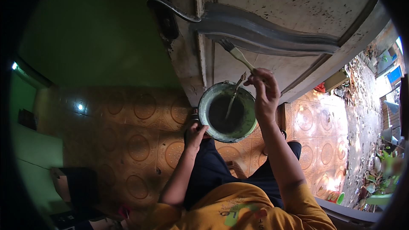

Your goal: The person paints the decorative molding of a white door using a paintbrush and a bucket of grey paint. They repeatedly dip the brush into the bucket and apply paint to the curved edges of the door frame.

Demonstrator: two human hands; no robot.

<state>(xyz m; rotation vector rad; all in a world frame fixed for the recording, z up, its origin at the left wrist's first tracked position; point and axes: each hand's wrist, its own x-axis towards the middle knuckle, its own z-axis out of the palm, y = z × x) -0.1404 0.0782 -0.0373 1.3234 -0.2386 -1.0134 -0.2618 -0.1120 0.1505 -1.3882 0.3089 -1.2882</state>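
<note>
My right hand grips the pale handle of a paintbrush. Its dark bristles sit at the lower edge of a freshly grey-coated curved moulding on the door; whether they touch is hard to tell. With my left hand I hold the rim of a green plastic bucket, thumb over the edge. Dark grey liquid covers the bucket's bottom. A stick stands tilted in it, its upper end leaning past the far rim.
The worn white panelled door carries a metal lever handle at upper left. Patterned orange tiles cover the floor. A dark box stands at lower left. Outdoors on the right, a small tub lies near the leaf-strewn ground.
</note>
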